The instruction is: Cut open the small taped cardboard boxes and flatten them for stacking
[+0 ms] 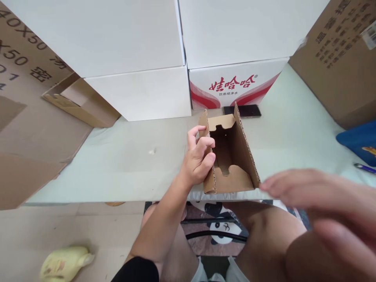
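Observation:
A small brown cardboard box stands on the table near its front edge, its top open and two end flaps folded inward. My left hand grips the box's left wall, with the fingers bent over the wall's top edge and the thumb on the near part. My right hand, blurred, is at the right with its fingers stretched out. Its fingertips are by the box's near right corner; whether they touch it cannot be made out. Nothing shows in this hand.
White cartons and a red-printed carton stand behind. A dark phone lies behind the box. Large brown cartons flank the table. A blue pouch and purple pen lie right. A yellow object rests on the floor.

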Demonstrator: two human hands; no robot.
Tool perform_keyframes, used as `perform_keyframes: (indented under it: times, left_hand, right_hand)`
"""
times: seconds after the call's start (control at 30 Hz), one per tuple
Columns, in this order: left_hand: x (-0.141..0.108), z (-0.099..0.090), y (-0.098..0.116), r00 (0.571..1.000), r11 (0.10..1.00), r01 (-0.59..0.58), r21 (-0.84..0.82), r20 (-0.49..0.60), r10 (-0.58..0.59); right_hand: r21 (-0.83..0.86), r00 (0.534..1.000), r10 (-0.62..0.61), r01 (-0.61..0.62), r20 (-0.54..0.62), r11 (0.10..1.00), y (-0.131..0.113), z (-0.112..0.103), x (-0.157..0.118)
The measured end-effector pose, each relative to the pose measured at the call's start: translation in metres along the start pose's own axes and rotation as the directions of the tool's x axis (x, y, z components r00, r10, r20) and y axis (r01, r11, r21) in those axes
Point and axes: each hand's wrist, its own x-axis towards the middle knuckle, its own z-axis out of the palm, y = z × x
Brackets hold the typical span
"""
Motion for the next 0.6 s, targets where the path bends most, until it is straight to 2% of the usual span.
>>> perform_keyframes:
  times: [0.03,0.1,0.2,0.3,0.4,0.47,0.6]
  left_hand:
    - [0.0,0.0,0.0,1.0,1.0,0.0,-0.011,-0.004,0.0]
    - [0.0,0.001,0.0,1.0,1.0,-0.009,-0.028,-0.013,0.009]
    - [0.0,0.0,0.0,1.0,1.0,-0.015,-0.008,-0.011,0.015]
    - [0.0,0.0,-0.001,1.0,1.0,0.001,0.031,-0.006,-0.001]
    - [0.001,-0.001,-0.003,1.0,1.0,0.0,0.026,-0.012,0.0]
    - [0.001,0.0,-0.003,1.0,0.999,0.009,0.04,-0.008,-0.009]
    - [0.002,0.002,-0.003,0.999,0.998,0.035,0.061,0.005,-0.035]
  right_hand:
    - [-0.006,0.991,-0.062,0.063,0.122,0.998,-0.004,-0.003,-0.002]
    - [-0.006,0.934,-0.158,0.168,0.32,0.986,-0.006,-0.003,-0.001]
    - [-0.031,0.852,-0.197,0.242,0.485,0.97,-0.006,0.006,0.009]
    - [-0.033,0.826,-0.178,0.231,0.535,0.972,-0.005,0.013,0.018]
    - [0.029,0.816,-0.12,0.126,0.565,0.992,-0.004,0.013,0.021]
    - [0.034,0.826,-0.091,0.087,0.556,0.996,-0.003,0.013,0.022]
    - [-0.053,0.844,-0.065,0.11,0.532,0.992,0.001,0.024,0.023]
